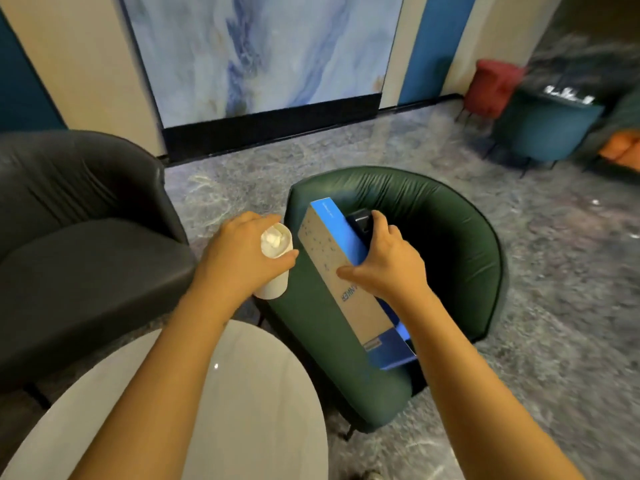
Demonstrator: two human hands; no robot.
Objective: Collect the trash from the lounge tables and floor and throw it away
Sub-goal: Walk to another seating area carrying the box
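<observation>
The left hand (239, 258) has its fingers wrapped around a white paper cup (275, 261) stuffed with crumpled tissue. The right hand (388, 261) has its fingers clamped on a long blue-and-tan cardboard box (332, 258), above the dark green leather armchair (450, 237).

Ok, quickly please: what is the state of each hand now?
Left hand: closed on a white cup with crumpled paper inside.
Right hand: closed on a blue box, above the green chair.

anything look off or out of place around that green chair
Little stands out. The blue box, gripped by the right hand over the green chair, has an end flap hanging open. The white cup in the left hand holds crumpled tissue.
</observation>
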